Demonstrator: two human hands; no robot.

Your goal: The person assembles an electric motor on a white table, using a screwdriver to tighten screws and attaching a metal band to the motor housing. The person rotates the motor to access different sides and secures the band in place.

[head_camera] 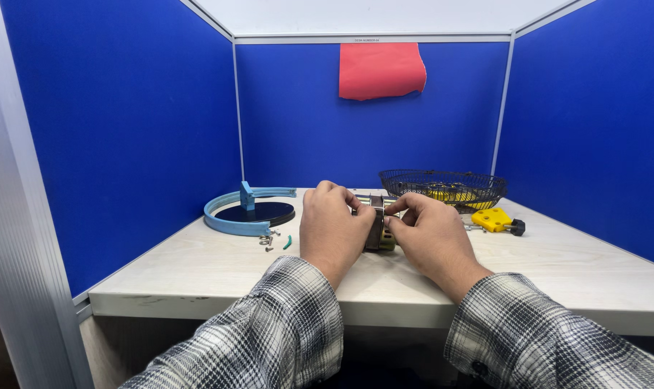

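Between both grips (pixel 379 229), small motor (pixel 376 225).

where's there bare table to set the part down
Bare: the near table strip ahead of the blue ring stand, and the right side past the yellow block. Crowded: around the screws, both hands on the small motor, and the wire basket.

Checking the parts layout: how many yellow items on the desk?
2 visible: a yellow part inside the black wire basket, and a yellow block right of the hands. More may be hidden behind them.
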